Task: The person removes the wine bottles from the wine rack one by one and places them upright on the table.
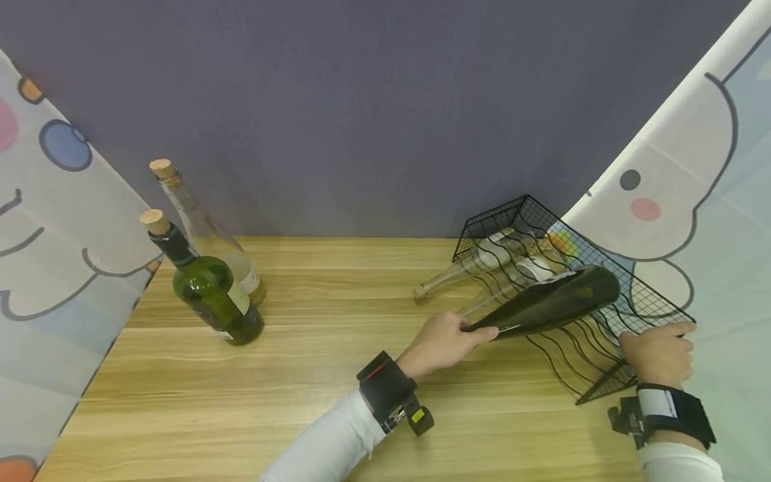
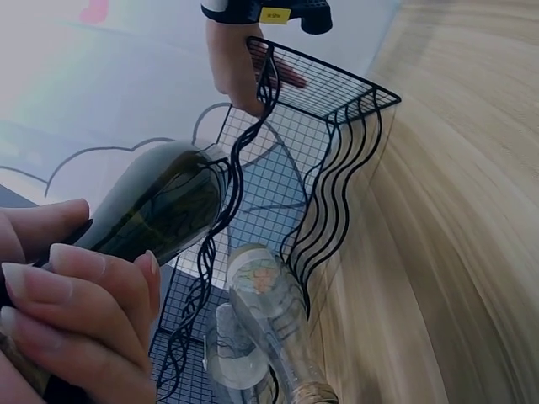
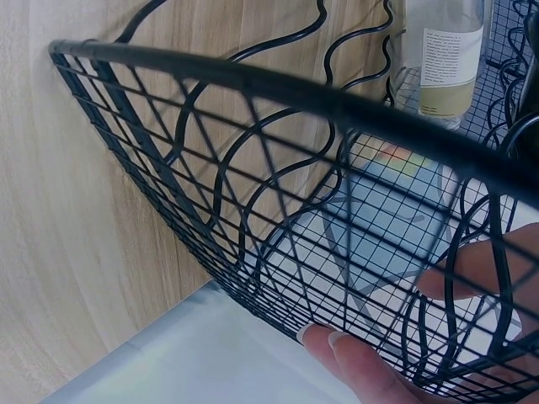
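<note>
My left hand (image 1: 442, 341) grips a dark green wine bottle (image 1: 557, 301) around its neck. The bottle lies slanted, its wide base out over the upper wavy wires of a black wire bottle rack (image 1: 659, 299). At the rack's near right corner, my right hand (image 1: 659, 355) holds the mesh end; in the right wrist view its fingers (image 3: 370, 370) wrap the wire on both sides. Two clear bottles (image 1: 495, 253) rest lower in the rack, necks toward the left, and the green bottle partly hides one of them.
At the table's left stand a corked green bottle (image 1: 219, 294) and, behind it, a tall corked clear bottle (image 1: 207, 231). A dark grey panel (image 1: 361, 120) rises along the back edge of the wooden table (image 1: 325, 281). Cartoon-printed sheets (image 1: 674, 194) flank both sides.
</note>
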`<state>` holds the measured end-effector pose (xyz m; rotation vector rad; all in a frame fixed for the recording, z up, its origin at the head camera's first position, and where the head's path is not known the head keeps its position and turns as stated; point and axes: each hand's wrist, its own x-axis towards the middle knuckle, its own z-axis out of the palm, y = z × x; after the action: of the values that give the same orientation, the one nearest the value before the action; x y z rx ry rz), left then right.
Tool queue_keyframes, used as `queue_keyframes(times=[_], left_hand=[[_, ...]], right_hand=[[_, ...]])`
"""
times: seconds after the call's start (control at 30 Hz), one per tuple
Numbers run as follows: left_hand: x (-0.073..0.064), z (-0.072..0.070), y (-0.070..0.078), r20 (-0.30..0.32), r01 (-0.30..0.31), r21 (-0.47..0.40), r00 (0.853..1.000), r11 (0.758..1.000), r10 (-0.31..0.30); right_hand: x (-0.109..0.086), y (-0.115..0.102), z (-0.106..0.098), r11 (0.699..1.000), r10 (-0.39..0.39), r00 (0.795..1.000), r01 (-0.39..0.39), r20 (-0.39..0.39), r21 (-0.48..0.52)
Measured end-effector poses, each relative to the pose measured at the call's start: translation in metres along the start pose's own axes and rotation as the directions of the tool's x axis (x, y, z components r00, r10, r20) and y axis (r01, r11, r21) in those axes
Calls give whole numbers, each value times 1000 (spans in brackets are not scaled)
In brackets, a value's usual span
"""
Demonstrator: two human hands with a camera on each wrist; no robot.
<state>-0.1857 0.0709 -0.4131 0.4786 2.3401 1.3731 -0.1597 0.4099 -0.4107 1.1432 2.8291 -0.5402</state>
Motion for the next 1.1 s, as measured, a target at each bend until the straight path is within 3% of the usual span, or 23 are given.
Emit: queue_keyframes(times=[0.27, 0.77, 1.1], left_hand=[[-2, -1, 1, -6, -25, 21, 1000, 999, 25], [-5, -10, 7, -45, -63, -45, 997, 997, 61], [-6, -22, 11, -44, -49, 10, 998, 999, 50]], right_hand=[[-1, 1, 1, 1000, -5, 1000, 5, 4, 1], [0, 1, 0, 1000, -1, 1000, 1, 6, -4], [1, 2, 0, 1000, -15, 1000, 15, 12, -11]])
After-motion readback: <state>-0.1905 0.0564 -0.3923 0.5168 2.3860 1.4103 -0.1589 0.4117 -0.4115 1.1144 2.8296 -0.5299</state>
